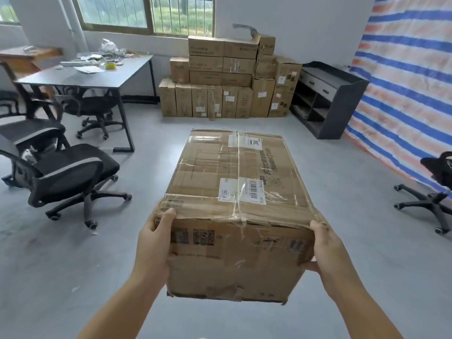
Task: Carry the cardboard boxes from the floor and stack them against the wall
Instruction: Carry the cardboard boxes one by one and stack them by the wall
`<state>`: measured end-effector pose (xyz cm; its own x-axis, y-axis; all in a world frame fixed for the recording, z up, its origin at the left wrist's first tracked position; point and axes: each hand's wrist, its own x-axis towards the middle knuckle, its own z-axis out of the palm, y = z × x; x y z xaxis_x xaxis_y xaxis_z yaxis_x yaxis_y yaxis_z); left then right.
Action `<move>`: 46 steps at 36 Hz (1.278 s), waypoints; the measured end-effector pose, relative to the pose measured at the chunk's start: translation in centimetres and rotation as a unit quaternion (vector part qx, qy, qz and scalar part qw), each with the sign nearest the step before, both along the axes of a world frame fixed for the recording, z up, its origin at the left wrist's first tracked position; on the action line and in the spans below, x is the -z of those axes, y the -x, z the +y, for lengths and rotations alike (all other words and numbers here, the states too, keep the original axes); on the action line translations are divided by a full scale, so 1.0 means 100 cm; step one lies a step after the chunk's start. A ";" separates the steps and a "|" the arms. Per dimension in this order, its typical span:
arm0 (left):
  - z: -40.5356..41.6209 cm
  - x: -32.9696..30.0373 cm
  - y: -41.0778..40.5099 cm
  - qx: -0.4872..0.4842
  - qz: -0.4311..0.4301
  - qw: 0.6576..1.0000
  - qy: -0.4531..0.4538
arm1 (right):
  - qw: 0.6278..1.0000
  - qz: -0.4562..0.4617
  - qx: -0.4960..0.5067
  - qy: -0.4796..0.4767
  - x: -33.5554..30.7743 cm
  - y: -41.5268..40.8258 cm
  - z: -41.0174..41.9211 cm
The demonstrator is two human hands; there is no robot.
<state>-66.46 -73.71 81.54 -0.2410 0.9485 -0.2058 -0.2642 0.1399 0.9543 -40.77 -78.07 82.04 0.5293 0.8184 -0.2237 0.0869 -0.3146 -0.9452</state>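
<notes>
Cardboard box [234, 206], clasped only at its near corners by left hand [152, 243] and right hand [329, 250], risked tipping forward and slipping.

Daylight is coming through the barred windows [146, 14] in the white wall, and greenery is showing outside. Just below them a grey table [85, 74] is standing on the grey floor [342, 241], carrying what looks like scattered papers and wrappers. Black office chairs [66, 177] are crowding the near side of the table. Well to the table's right a dark shelf unit [327, 96] is sitting, and beyond it a blue, orange and white striped tarp [411, 81] is hanging.
</notes>
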 end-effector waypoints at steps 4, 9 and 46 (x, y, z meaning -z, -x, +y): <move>0.084 -0.011 -0.011 0.020 0.009 1.000 -0.011 | 1.000 0.011 0.012 -0.015 -0.010 -0.009 0.076; 0.166 -0.015 -0.034 0.029 0.002 0.999 -0.017 | 0.999 0.022 0.026 -0.025 -0.015 -0.031 0.155; 0.839 0.006 -0.388 0.053 -0.013 0.998 0.018 | 0.999 -0.036 0.030 0.010 0.000 -0.379 0.811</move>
<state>-27.62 10.20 80.90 -0.1331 0.9605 -0.2442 -0.2707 0.2018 0.9413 -2.87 3.04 81.99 0.5927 0.7803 -0.1993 0.1343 -0.3397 -0.9309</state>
